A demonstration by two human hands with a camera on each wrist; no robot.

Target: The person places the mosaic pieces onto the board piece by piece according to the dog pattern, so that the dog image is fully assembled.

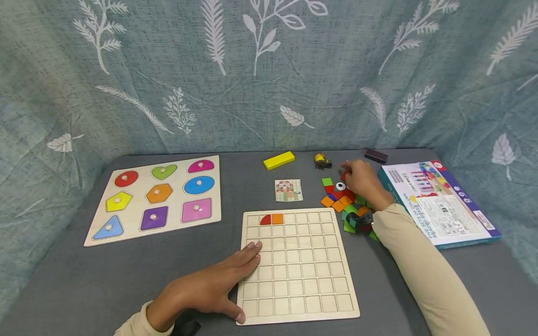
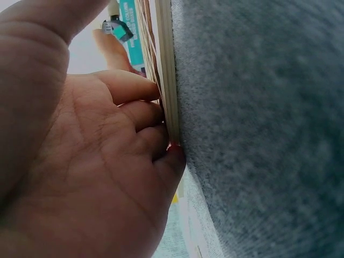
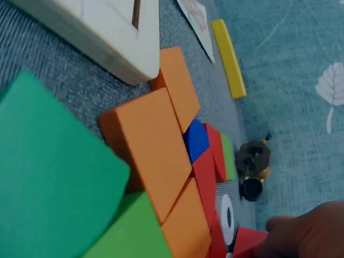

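Fingers of left hand [image 1: 212, 282] close together, thumb apart, on left edge of board [image 1: 294, 270]. Right hand [image 1: 363, 181] fingers bent, touching red block [image 3: 246, 242] past board's top right corner; can't tell if pinching.

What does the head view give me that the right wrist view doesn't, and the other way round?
Head view only: the left grip resting on the edge of the grid board, the red quarter-circle and orange square in its top row, the shape puzzle, the box and the dark block.

Right wrist view only: the thick side of an orange block, and the grid board's side face nearest it.

Both: the right grip, loose coloured blocks, the white round piece, yellow block, small toy, picture card and the grid board's corner.
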